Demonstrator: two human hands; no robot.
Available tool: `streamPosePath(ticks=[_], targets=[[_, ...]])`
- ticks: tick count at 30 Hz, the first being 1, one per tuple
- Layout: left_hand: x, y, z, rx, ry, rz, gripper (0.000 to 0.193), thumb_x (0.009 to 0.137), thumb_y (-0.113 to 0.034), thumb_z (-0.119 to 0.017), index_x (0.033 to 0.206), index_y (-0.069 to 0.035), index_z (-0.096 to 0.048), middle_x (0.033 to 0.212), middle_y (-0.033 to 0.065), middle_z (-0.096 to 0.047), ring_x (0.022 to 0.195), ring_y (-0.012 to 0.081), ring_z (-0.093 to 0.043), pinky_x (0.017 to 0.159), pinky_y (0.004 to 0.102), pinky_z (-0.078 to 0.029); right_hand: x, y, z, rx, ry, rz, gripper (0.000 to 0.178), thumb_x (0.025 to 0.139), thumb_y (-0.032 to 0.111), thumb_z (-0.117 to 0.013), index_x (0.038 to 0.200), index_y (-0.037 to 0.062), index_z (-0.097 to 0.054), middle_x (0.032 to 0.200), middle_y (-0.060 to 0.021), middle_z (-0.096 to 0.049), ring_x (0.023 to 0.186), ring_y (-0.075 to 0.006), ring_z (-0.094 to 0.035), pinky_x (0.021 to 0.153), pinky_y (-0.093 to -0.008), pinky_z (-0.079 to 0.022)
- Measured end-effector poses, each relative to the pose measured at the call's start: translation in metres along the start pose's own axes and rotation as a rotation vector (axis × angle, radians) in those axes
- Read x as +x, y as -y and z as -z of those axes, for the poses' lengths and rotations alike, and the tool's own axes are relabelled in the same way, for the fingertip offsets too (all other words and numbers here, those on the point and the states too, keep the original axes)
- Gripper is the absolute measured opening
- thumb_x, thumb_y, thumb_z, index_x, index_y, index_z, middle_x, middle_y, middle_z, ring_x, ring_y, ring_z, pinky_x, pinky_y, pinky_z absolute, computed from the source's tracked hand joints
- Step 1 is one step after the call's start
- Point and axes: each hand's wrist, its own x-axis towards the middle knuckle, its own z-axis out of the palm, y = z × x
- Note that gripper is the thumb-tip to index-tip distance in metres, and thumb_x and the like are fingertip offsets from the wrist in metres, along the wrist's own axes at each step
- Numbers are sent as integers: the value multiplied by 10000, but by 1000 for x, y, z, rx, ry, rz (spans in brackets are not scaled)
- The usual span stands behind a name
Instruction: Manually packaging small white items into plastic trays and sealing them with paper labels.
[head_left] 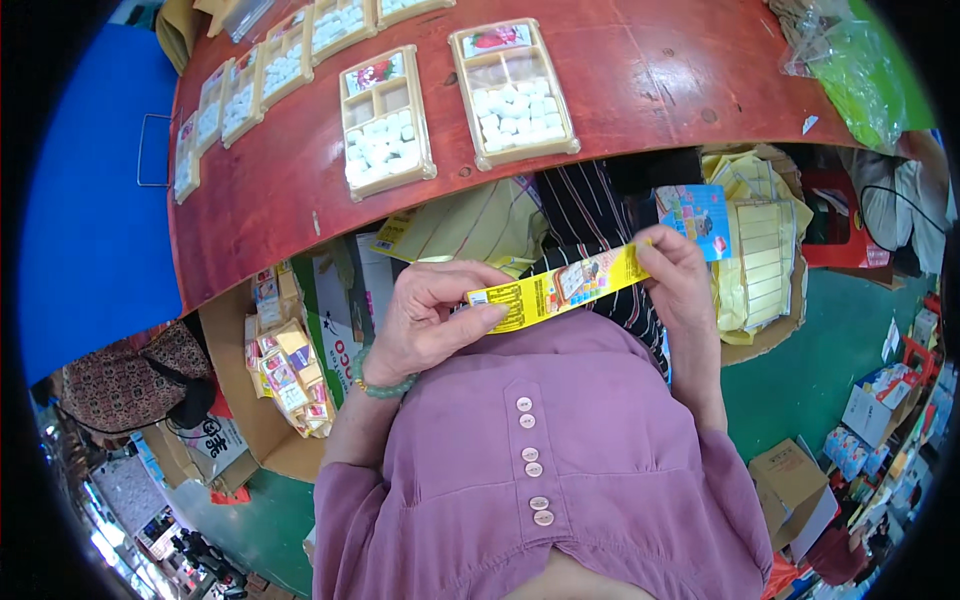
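Note:
A long yellow printed packaging card (545, 297) stretches between my hands, above my lap. My left hand (440, 312) pinches its left end, thumb on top. At its right end, my right hand (683, 272) grips it between thumb and fingers. Behind my right fingers a blue printed panel (705, 212) sticks out; whether it joins the yellow card I cannot tell. On the red table beyond, two beige compartment trays (425, 120) (563, 95) hold small white pieces and a picture card with red fruit.
More filled trays (283, 72) line the table's far left. Below the table edge, a carton of filled packs (290, 375) stands left and a carton of yellow cards (765, 255) right. Clear plastic bags (850, 75) lie at the far right. A blue surface (95, 200) borders the left.

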Motion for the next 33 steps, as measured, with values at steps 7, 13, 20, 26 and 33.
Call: streamPosePath(ticks=[7,13,20,26,33], targets=[[8,-13,8,119,-52,-9,133,788,-51,-615,721,61,-639,952,163,-655,759,120,-575,671,241,-440,1,32,-19,-68,-60,140,93,827,-2,-651,918,-3,-628,829,-39,-654,739,-73,-598,693,-204,-471],[39,-24,21,100,-206,-245,132,828,-80,-625,846,49,-643,1026,118,-645,831,102,-586,635,227,-453,29,66,-38,-136,-90,329,94,863,-8,-612,957,-10,-618,864,-47,-647,750,-67,-600,697,-189,-465],[71,-53,55,615,-106,-491,231,798,-140,-672,925,51,-640,973,163,-658,824,224,-652,728,305,-502,51,100,-75,-292,-115,421,102,877,45,-621,964,-7,-622,849,-21,-636,710,-48,-571,656,-178,-446],[91,-53,85,538,21,-322,228,890,-168,-592,1000,32,-578,686,85,-488,698,210,-594,640,320,-474,79,109,-90,-375,-105,430,126,870,83,-642,963,-2,-632,852,1,-636,750,-26,-557,659,-166,-418],[97,-45,102,741,-68,-346,211,914,-186,-566,854,8,-510,666,115,-431,597,217,-440,555,343,-388,105,110,-93,-409,-128,366,119,869,116,-656,933,17,-651,783,19,-627,662,-10,-543,588,-158,-417]])
